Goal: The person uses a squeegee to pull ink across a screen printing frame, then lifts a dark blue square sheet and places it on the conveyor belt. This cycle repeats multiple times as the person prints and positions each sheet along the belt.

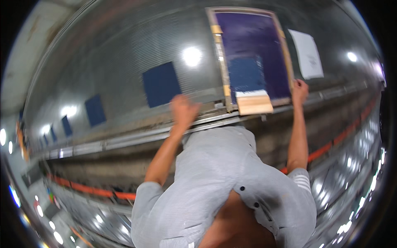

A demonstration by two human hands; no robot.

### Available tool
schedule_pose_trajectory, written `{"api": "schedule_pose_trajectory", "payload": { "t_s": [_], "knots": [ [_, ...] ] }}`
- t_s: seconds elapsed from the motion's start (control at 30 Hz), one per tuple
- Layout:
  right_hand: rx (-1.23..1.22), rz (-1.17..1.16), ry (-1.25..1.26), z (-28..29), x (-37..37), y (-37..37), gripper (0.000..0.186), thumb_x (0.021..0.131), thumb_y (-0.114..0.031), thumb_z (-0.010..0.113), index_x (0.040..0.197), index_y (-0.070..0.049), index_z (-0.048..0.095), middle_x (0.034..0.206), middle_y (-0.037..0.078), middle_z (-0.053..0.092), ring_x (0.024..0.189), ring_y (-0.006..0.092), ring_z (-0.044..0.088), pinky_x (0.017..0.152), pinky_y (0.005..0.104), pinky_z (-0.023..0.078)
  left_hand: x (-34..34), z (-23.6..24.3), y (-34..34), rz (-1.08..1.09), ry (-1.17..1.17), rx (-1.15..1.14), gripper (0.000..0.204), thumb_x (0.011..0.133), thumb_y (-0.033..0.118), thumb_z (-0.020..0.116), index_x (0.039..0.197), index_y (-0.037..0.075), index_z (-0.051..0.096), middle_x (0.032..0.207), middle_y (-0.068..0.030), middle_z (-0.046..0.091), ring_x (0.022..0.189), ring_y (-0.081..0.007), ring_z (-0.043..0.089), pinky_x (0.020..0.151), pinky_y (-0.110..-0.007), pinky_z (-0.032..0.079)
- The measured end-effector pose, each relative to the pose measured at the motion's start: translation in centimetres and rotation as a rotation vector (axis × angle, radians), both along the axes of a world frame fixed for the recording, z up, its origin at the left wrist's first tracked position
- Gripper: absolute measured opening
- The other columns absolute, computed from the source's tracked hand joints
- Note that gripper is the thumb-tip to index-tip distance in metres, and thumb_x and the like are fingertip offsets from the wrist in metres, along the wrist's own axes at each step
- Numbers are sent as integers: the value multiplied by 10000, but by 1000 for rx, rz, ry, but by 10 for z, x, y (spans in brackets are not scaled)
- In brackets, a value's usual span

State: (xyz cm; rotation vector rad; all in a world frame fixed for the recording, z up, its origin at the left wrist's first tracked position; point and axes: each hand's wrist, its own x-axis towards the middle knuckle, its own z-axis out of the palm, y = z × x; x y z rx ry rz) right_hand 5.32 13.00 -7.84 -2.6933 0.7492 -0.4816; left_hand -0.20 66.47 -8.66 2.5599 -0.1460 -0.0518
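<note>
A screen printing frame (285,49) with dark purple mesh rests on the long grey table, slightly right of centre. Across its near end leans a squeegee (254,104) with a pale wooden handle, beside a patch of blue ink (246,74) on the mesh. My right hand (300,91) is at the frame's lower right edge, fingers curled closed; what they hold, if anything, is hidden. My left hand (185,111), smeared by motion, is over the table's near edge, just below a dark blue square (162,84). Its fingers cannot be made out.
More dark blue squares (95,110) run in a row to the left along the table (120,62). Right of the frame lies a white paper sheet (306,54). A metal rail (107,144) edges the table's near side, with an orange strip (91,188) below.
</note>
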Motion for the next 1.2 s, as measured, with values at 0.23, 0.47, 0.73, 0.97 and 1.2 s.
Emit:
{"api": "schedule_pose_trajectory", "payload": {
  "t_s": [0.23, 0.47, 0.73, 0.97, 1.2],
  "knots": [
    [74, 342, 323, -46, 88, -44, 696, 908, -494, 685, 1335, 46, 578, 1227, 249, 575, 1167, 409, 564, 1001, 459, 447, -14, 43, -219, -548, -66, 96, 595, 650, 257, 844, 1139, 41, 581, 1078, -94, 539, 1095, -268, 505, 874, -419, 385],
    [16, 448, 80, -68, 95, -72, 424, 891, -220, 693, 1239, 10, 621, 1145, 192, 587, 1085, 398, 587, 932, 456, 470, -4, 19, -224, -505, -155, -23, 318, 763, 80, 681, 1066, 34, 593, 992, -90, 544, 984, -263, 526, 812, -401, 396],
    [45, 545, -72, -13, 113, -19, 386, 896, -172, 698, 1223, 22, 633, 1113, 185, 597, 1049, 376, 603, 922, 427, 476, 4, 49, -179, -379, -111, -144, 314, 742, 55, 695, 1048, 37, 628, 980, -98, 572, 982, -274, 545, 799, -410, 398],
    [-25, 544, -8, 35, 89, 87, 364, 890, -157, 704, 1202, 19, 639, 1094, 175, 599, 1015, 358, 602, 899, 415, 476, -7, 36, -85, -341, -143, -253, 191, 735, 54, 676, 920, 36, 631, 914, -100, 592, 916, -278, 569, 779, -411, 408],
    [-180, 454, -52, 79, 42, 71, 378, 904, -140, 733, 1213, 53, 635, 1119, 136, 608, 1020, 264, 587, 905, 373, 470, -10, 56, -61, -355, -109, -315, 161, 759, 97, 598, 879, 1, 646, 853, -90, 607, 871, -233, 585, 792, -361, 430]
  ]
}}
